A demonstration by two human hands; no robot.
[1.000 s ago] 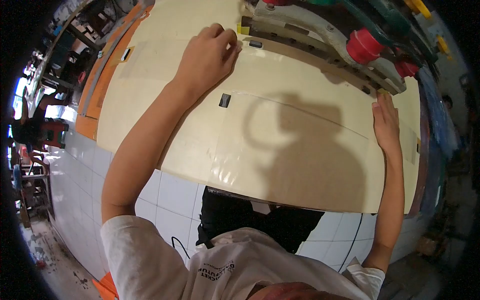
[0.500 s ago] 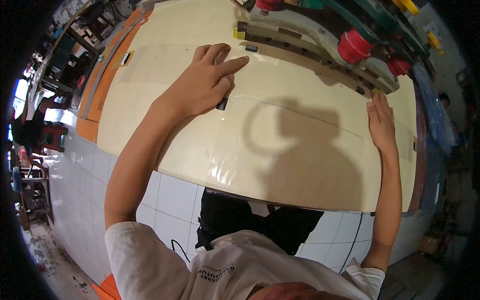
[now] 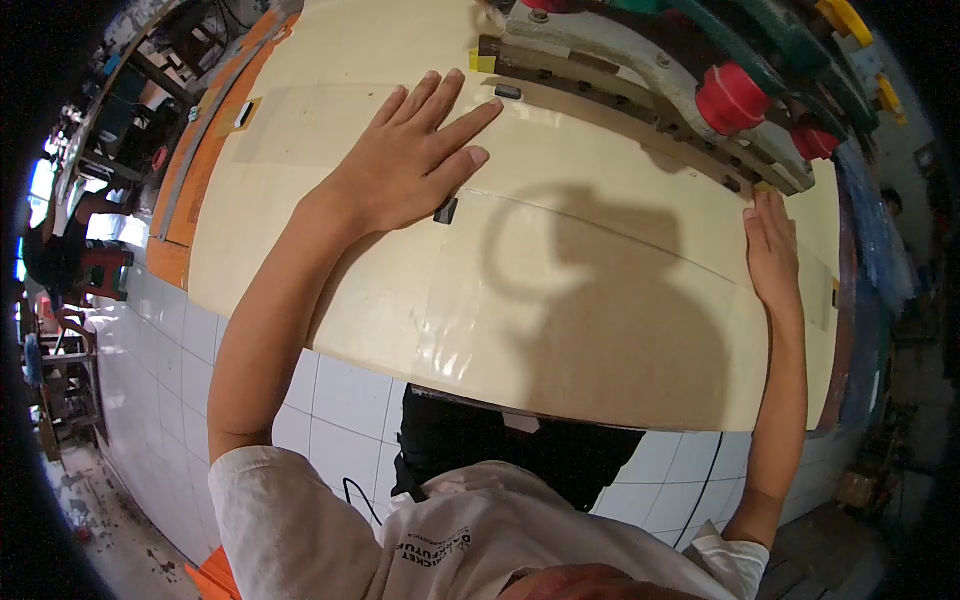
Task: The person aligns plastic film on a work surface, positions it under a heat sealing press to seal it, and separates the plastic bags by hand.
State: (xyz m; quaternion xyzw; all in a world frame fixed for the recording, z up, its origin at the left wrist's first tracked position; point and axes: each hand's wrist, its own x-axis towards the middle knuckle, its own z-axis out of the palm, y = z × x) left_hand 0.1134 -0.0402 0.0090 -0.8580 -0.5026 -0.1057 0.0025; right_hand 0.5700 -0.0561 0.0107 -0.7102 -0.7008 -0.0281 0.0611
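Hands, two, bare, well apart: left hand [image 3: 395, 170] palm down with fingers spread; right hand [image 3: 773, 245] laid flat, fingers straight and close together. Neither shows anything grasped.

Nearest: white short-sleeved printed T-shirt [image 3: 440, 530] on the wearer, facing a smooth cream-coloured work surface [image 3: 270, 210]. Upon it, what appears to be clear, glossy film [image 3: 445, 345], between and below the hands; its thin edge line runs from near the left thumb towards the right wrist. Wide hand spacing and the flat left palm would suit steadying a broad, slippery sheet.

Beside the heel of the left hand: one small black rectangular piece [image 3: 446, 211]. Beyond the left index fingertip: a second black rectangular piece [image 3: 508, 91], perhaps a position marker.

Farther: long grey metal bar [image 3: 600, 85], a yellow tab at each end; right fingertips lie just beside the right-hand tab, possibly using it as reference.

Behind the bar: red cylindrical fitting [image 3: 732, 98] and dark green metal arm [image 3: 740, 40], apparently carrying it.
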